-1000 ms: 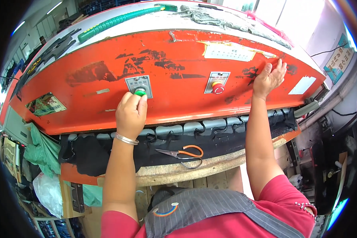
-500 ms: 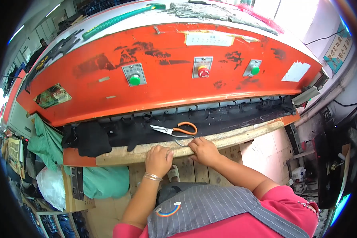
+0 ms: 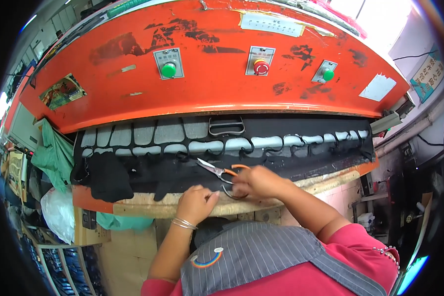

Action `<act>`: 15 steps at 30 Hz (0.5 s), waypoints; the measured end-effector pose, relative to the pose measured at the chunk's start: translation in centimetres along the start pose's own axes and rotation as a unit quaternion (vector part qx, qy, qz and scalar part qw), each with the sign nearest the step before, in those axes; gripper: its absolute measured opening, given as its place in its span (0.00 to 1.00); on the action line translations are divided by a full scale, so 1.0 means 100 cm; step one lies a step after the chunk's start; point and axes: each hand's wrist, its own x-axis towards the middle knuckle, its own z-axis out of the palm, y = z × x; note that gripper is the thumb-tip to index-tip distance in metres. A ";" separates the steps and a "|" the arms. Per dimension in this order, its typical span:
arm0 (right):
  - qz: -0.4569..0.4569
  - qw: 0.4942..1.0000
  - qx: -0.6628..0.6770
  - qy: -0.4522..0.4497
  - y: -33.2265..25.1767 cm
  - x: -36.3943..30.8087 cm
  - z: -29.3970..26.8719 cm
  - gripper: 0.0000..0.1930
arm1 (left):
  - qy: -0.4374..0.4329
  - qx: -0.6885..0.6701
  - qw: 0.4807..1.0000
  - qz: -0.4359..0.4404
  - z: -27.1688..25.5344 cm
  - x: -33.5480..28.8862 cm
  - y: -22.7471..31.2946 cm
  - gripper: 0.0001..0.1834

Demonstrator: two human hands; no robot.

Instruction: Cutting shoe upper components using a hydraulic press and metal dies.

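At the far left a green bag (image 3: 54, 158) hangs beside the machine's red front panel (image 3: 207, 93). On the near left of the bench (image 3: 148, 209), a black cloth piece (image 3: 106, 177) droops onto the wooden edge.

Next comes the left forearm (image 3: 175, 246), rising from the lower edge and leaning a little to the right, silvery bangles (image 3: 184, 223) at its wrist. The left hand (image 3: 197, 202) rests at the wooden edge, back upward, knuckles bent; its grip is loose and partly open, the thumb pointing right and apart from the curled fingers, with nothing seen in it.

Just to its right lie the scissors (image 3: 217, 170), on the black sheet near the bench's front edge, blades pointing up and left, one handle loop orange, the other bare metal.

The right forearm (image 3: 308, 209) slants in from the lower right, elbow out, below a red sleeve (image 3: 352, 239). The right hand (image 3: 258, 183) is at the handle loops, back upward, fingers bent toward the left and somewhat blurred. Its fingers overlap the loops in view; whether that grip has closed on them, I cannot tell.
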 end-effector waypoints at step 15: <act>-0.108 0.961 0.081 0.242 -0.021 0.023 -0.053 0.08 | 0.028 0.027 0.999 -0.016 0.029 0.009 -0.001 0.35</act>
